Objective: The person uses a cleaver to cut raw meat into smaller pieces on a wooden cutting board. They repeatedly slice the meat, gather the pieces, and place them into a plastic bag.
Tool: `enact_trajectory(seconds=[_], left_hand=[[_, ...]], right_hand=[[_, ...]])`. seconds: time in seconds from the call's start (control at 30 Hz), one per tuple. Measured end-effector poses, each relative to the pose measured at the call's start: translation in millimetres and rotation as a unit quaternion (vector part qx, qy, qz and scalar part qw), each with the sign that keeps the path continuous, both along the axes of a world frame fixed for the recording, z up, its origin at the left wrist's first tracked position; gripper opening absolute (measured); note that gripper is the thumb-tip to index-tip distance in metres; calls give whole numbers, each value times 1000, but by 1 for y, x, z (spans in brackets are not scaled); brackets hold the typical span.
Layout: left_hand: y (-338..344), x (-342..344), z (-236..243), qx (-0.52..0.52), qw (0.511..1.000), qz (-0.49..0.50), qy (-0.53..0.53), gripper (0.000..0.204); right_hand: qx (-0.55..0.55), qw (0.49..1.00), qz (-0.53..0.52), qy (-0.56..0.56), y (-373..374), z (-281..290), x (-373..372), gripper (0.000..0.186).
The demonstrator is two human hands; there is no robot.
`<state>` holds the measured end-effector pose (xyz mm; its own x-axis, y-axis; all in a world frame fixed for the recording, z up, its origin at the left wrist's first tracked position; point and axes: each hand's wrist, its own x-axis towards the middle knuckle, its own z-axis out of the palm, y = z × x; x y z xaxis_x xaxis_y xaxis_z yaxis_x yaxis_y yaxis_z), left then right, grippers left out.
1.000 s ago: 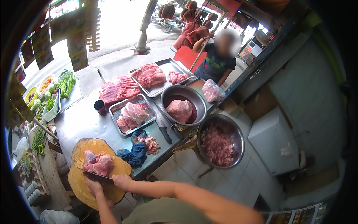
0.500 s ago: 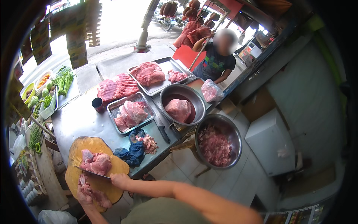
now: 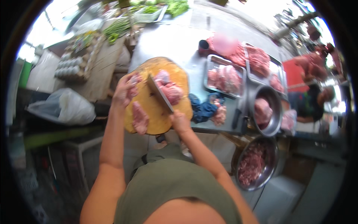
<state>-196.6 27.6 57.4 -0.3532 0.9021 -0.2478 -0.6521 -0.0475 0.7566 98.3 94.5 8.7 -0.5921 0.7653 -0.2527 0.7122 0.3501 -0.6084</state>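
Note:
A round wooden chopping block (image 3: 153, 112) carries chunks of raw pink meat (image 3: 169, 89). My right hand (image 3: 179, 121) grips the handle of a cleaver (image 3: 159, 93) whose blade lies across the block beside the meat. My left hand (image 3: 125, 91) rests at the block's left side, fingers on a piece of meat near the blade. Another slab of meat (image 3: 140, 117) lies at the block's near edge.
A blue cloth (image 3: 201, 108) lies right of the block. Metal trays of meat (image 3: 223, 76), a steel bowl with a meat lump (image 3: 263, 112) and a basin of minced meat (image 3: 253, 164) fill the counter's right. Egg cartons (image 3: 72, 65), greens (image 3: 119, 28) and a plastic bag (image 3: 65, 106) sit left. A person (image 3: 311, 100) stands beyond.
The view has swung round and closer to the block. My left hand has come up onto the meat beside the blade; my right hand still holds the cleaver.

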Motion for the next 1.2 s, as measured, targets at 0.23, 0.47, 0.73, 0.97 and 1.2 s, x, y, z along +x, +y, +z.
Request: enact_trajectory(seconds=[0.23,0.47,0.73,0.97,1.2], left_hand=[[-5,-1,-59,-338,806,-8,485,25],[-31,-1,-75,-328,798,41,504,22],[-37,14,-85,-295,801,104,510,19],[-39,11,-91,-313,806,92,493,20],[-46,16,-101,-269,786,155,535,29]], right_hand=[[59,995,21,-77,0,12,5,30],[66,997,36,-14,1,38,-11,25],[104,955,24,278,-13,82,-41,13],[71,996,47,4,-2,31,-40,27],[50,966,-14,255,-18,72,-27,17]])
